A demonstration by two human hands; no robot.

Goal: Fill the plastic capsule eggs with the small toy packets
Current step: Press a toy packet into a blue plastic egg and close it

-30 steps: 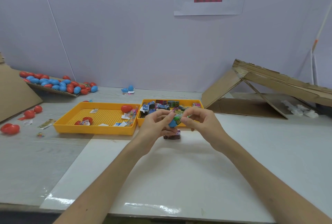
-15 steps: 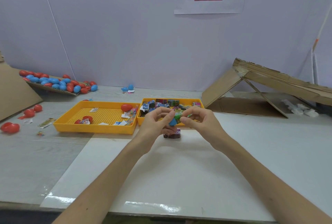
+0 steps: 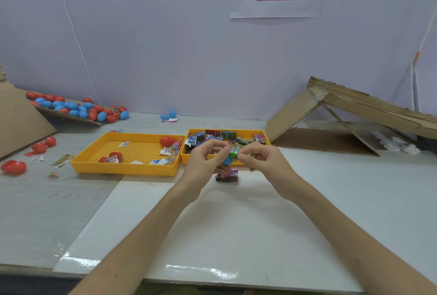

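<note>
We see our left hand (image 3: 205, 162) curled round a blue capsule egg (image 3: 227, 161), just nearer than the right yellow tray (image 3: 243, 130), while our right hand (image 3: 262, 162) pinches a green toy packet (image 3: 234, 153) against its opening.

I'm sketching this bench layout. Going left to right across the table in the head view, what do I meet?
Red capsule egg, perforated yellow tray, left hand gripping a blue capsule egg, right hand pinching a green toy packet, folded cardboard, white scraps.
</note>
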